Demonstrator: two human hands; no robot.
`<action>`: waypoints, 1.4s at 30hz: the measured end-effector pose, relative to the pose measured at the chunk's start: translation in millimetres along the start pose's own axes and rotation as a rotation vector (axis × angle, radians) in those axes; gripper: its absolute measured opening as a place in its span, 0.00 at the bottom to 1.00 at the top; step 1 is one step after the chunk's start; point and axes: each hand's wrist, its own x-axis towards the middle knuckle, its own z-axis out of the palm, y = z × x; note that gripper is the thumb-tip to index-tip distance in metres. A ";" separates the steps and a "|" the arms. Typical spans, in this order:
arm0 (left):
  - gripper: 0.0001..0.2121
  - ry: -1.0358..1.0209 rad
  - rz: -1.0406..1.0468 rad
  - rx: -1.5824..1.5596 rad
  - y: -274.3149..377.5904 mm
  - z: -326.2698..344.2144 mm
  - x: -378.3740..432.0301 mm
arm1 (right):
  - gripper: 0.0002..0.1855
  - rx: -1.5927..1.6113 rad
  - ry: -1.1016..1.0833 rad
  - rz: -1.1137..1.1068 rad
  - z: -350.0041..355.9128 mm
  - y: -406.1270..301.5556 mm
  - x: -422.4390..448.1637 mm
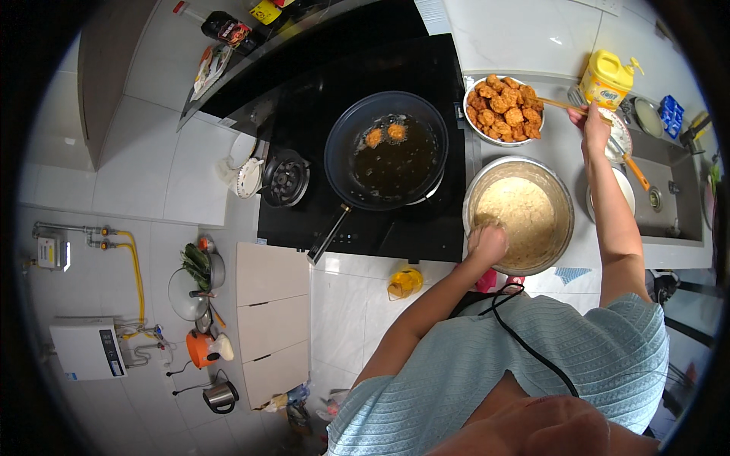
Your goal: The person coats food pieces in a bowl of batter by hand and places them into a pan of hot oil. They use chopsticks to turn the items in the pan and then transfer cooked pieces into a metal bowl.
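My left hand point(489, 244) is at the near left rim of a large metal bowl point(566, 194), its fingers down at the pale, lumpy batter point(522, 216). Batter coats the fingertips, so their grip is not plain. My right hand point(595, 125) holds wooden chopsticks point(562, 104), whose tips reach the right side of a white bowl point(471, 126) heaped with browned fritters point(505, 105). On the stove, a dark frying pan point(339, 171) holds oil point(393, 165) with two fritters point(385, 134) bubbling in it.
The black cooktop point(296, 228) has another burner point(285, 178) at left. Right of the bowls are a sink point(661, 171), an orange-handled utensil point(636, 172), a white bowl point(627, 191) and a yellow detergent jug point(607, 80). The pan handle point(329, 235) reaches past the counter edge. An oil bottle point(405, 283) stands below.
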 end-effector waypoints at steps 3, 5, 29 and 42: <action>0.06 0.001 0.017 -0.006 -0.5 0.1 0.6 | 0.16 0.095 0.068 0.104 -7.3 14.3 3.8; 0.05 -0.012 0.013 -0.008 -1.0 1.5 0.8 | 0.15 0.171 0.125 0.175 -12.5 27.0 7.2; 0.06 -0.034 -0.033 0.023 2.8 -0.5 1.7 | 0.13 0.140 0.170 0.103 -15.4 29.7 4.3; 0.06 -0.037 -0.035 0.001 4.4 -2.2 1.1 | 0.13 0.181 0.117 0.094 -39.4 42.6 7.4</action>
